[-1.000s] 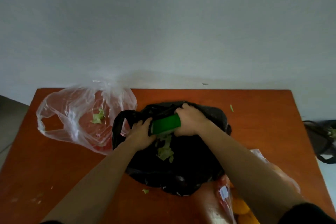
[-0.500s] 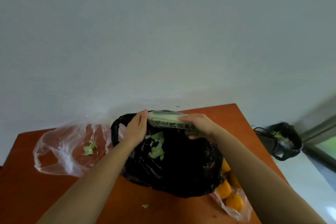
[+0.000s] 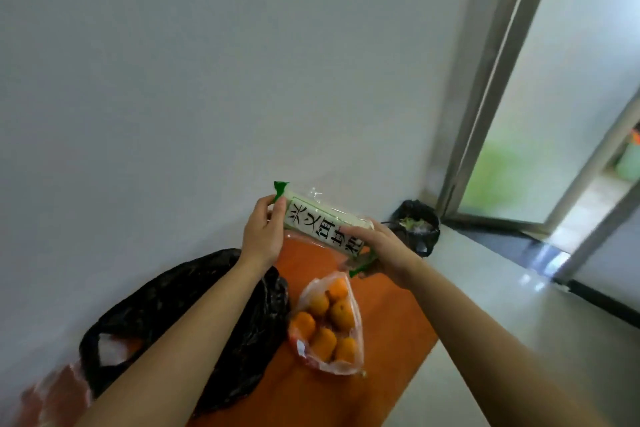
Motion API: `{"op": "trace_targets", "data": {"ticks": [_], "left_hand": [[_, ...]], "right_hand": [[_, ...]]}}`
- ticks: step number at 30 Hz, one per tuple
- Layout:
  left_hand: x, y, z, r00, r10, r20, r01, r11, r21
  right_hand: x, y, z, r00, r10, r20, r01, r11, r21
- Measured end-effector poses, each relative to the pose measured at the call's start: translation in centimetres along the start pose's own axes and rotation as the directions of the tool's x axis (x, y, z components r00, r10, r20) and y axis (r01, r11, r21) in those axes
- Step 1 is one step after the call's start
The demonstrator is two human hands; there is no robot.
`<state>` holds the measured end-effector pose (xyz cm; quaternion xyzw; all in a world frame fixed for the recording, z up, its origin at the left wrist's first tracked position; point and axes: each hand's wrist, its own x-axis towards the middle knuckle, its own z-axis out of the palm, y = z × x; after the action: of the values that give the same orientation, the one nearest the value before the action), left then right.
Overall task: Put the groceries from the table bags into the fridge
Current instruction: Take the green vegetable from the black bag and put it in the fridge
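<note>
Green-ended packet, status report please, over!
Left hand and right hand grip the packet, one at each end. Packet held in the air over the table. Fridge not in view.

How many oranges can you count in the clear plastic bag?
6 round oranges show, piled together in the clear plastic bag beside the black plastic bag; others may hide behind.

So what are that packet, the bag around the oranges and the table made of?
Packet: clear glossy plastic film, green-printed ends; glare streaks show. Orange bag: thin transparent plastic, crinkled, oranges visible through. Table: smooth orange-brown surface, perhaps lacquered wood or laminate; unclear.
</note>
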<state>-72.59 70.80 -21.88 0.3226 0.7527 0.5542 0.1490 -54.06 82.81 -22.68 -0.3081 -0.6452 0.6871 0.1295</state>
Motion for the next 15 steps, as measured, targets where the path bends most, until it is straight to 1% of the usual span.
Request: {"op": "trace_targets", "data": {"ticks": [3, 5, 7, 10, 13, 15], "left_hand": [[-3.1, 5.8, 9.1, 0.984, 0.100, 0.145, -0.097, 0.995, -0.030], [-6.3, 9.3, 15.5, 0.962, 0.143, 0.233, -0.131, 0.989, -0.069], [-10.9, 12.9, 22.7, 0.933, 0.170, 0.317, -0.143, 0.984, -0.107], [-18.3, 18.1, 32.5, 0.878, 0.220, 0.425, -0.162, 0.972, -0.169], [-26.1, 23.9, 41.0, 0.775, 0.284, 0.565, -0.156, 0.952, -0.265], [-30.5, 27.1, 45.3, 0.699, 0.331, 0.634, -0.146, 0.934, -0.327]], "right_hand": [[-7.6, 1.0, -8.3, 0.980, -0.075, -0.185, 0.073, 0.997, -0.017], [-13.0, 2.2, -13.8, 0.948, -0.113, -0.299, 0.105, 0.994, -0.041], [-20.0, 4.1, -19.7, 0.901, -0.125, -0.416, 0.110, 0.992, -0.059], [-30.8, 6.4, -27.0, 0.811, -0.117, -0.574, 0.122, 0.992, -0.030], [-41.6, 8.0, -33.8, 0.675, -0.119, -0.728, 0.129, 0.991, -0.043], [-47.5, 8.7, -37.1, 0.582, -0.147, -0.800, 0.147, 0.986, -0.074]]}}
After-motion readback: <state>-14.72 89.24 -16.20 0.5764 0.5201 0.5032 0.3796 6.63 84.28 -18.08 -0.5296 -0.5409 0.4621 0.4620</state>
